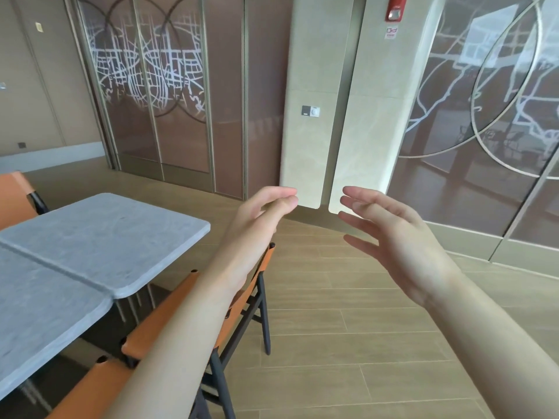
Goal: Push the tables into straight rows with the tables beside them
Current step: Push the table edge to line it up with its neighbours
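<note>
Here, two grey stone-topped tables, the far table (106, 237) and near table (39, 309), sit edge to edge at lower left, their row running toward the orange chair (242, 300). Both hands hover off them: left hand (260, 219) loosely curled, right hand (393, 237) spread. Red wall sign (391, 33) unreadable.

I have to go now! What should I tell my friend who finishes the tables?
Left hand: raised in the air, fingers loosely curled, holding nothing.
Right hand: raised, fingers straight, holding nothing.
Tables: the far table and the near table stand edge to edge at the left, and their right edges look nearly level. Orange chairs stand along that side.
Done: these two look lined up.
Left: no other tables in view; check the rest of the row.
</note>
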